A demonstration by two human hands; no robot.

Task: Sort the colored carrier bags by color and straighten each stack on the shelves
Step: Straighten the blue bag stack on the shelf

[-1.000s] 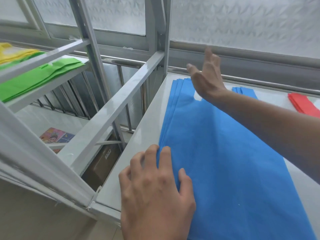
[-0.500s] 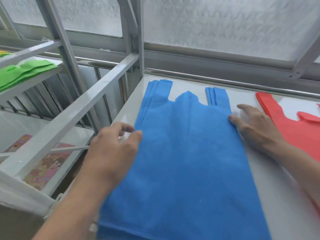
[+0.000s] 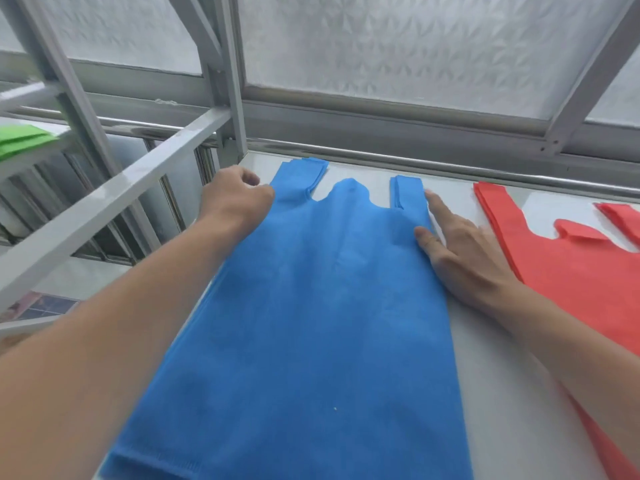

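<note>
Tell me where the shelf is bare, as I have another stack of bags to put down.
The only bare strip of the white shelf lies between the blue fabric carrier bags and the red fabric carrier bags, but the right hand fills its far part. It widens nearer you. Left of the blue stack, the left hand crowds the edge.

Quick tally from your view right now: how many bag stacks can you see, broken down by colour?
Blue stack, on the shelf between left hand and right hand: 1
Red stack, right of it on the same shelf: 1
Green stack, on the far-left shelf, partly cut off: 1
Total: 3 stacks
</note>
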